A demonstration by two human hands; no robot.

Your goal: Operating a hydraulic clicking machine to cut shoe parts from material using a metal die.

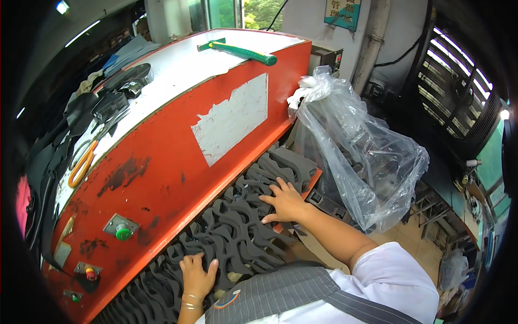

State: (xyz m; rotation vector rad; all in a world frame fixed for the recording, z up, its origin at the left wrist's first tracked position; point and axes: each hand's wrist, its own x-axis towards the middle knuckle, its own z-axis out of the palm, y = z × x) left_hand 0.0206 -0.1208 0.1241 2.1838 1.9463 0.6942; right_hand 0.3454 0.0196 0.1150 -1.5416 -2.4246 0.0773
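Dark grey, wavy-edged cut pieces that look like foam lie packed in rows along the foot of a red machine. My right hand rests on the pieces toward the far end, palm down with fingers spread. Nearer to me, my left hand touches the same rows, its thumb apart from partly bent fingers. Neither hand visibly grips a piece. The undersides of the fingers are hidden against the grey material.
On the machine's white top lie a green-handled hammer, orange-handled scissors and dark straps. A green button and a red knob stick out of its front. A clear plastic bag stands at the right.
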